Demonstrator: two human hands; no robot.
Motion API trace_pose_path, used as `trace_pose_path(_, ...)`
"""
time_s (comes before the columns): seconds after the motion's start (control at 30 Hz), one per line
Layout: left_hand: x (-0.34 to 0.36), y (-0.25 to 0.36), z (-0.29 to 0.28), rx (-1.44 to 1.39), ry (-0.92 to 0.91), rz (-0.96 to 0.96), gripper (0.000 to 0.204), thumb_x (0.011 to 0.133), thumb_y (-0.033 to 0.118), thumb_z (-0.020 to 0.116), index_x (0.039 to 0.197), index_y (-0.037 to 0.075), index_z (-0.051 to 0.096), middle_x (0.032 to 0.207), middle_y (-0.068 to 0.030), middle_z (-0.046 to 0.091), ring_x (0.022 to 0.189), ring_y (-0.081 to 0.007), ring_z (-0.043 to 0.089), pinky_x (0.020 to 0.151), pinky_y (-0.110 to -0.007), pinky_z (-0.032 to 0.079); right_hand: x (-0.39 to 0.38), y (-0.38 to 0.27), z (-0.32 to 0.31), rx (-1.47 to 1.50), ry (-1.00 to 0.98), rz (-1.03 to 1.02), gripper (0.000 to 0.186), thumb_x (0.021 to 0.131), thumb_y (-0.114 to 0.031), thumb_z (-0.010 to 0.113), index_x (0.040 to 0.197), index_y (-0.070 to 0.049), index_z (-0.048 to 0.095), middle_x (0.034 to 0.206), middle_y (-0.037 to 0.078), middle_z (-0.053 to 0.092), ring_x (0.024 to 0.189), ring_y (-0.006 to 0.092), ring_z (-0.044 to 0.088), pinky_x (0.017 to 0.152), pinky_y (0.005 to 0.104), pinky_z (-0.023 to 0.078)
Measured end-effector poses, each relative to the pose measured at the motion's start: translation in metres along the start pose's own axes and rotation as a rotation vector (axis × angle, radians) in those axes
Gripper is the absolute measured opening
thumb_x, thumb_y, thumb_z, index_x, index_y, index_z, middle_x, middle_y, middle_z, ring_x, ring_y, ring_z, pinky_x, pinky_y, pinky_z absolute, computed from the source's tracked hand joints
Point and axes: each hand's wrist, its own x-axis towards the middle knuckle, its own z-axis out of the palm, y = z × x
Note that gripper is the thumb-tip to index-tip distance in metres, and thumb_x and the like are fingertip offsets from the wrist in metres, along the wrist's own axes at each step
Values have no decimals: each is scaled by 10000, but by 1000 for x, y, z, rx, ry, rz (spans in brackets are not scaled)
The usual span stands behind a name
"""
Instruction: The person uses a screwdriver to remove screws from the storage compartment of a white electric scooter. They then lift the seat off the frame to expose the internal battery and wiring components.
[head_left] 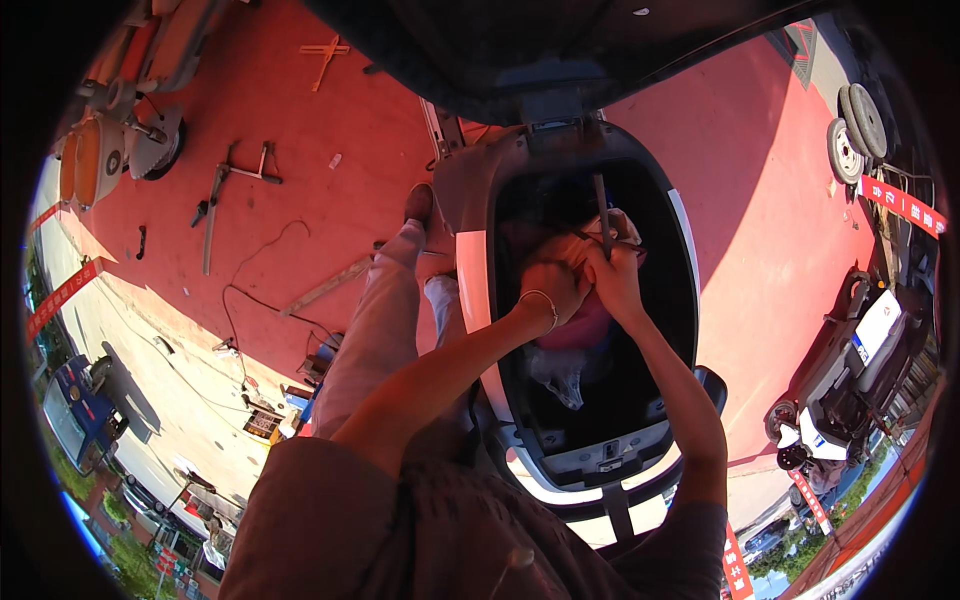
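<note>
Both my hands are inside the open under-seat storage box of a scooter (pixel 683 215). My left hand (pixel 557 287) is closed over a bundle; its fingers are mostly in shadow, so what it grips is unclear. Close beside it, my right hand (pixel 612 278) is closed at the lower end of a narrow dark strip (pixel 602 205), which stands up toward the hinge. A pinkish bag or cloth (pixel 583 328) lies under my hands. Below that is a crumpled clear plastic bag (pixel 562 373). The raised black seat (pixel 480 50) is at the top of the view.
Another person's leg (pixel 370 320) stands left of the scooter. A dark cable (pixel 235 290) and metal frame parts (pixel 215 200) lie on the red floor. Loose wheels (pixel 850 130) and a parked scooter (pixel 850 370) are on the right, a blue vehicle (pixel 75 410) far left.
</note>
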Motion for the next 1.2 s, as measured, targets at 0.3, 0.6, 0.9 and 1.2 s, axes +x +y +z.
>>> trace_pose_path(0.3,25,-36,-12,313,167,-22,595,840,485,463,1169,-9,412,1024,-213,563,991,-337,525,872,-414,403,-121,-103,-46,-39,411,-59,240,878,-219,550,803,7,575,538,2,420,493,73,363,447,251,277)
trace_pose_path(0.6,-23,40,83,559,-318,907,446,772,271,601,1119,6,510,1115,-154,530,1107,-289,444,934,-403,339,-317,-68,-32,67,1072,163,265,893,-241,537,860,14,601,504,-6,428,447,42,350,433,209,230)
trace_pose_path(0.9,21,-48,170,1235,-202,1236,402,774,151,494,1167,66,481,1108,-103,525,1024,-178,509,851,-323,348,-366,-7,58,317,1377,346,281,901,-219,525,943,53,586,540,-6,473,491,37,415,457,180,276)
trace_pose_path(1.2,33,-19,56,1210,-327,1312,298,704,85,553,999,112,579,1071,-54,556,997,-171,512,829,-305,353,-265,56,40,-40,1357,358,175,859,-128,532,756,12,526,534,190,510,485,365,523,438,399,381)
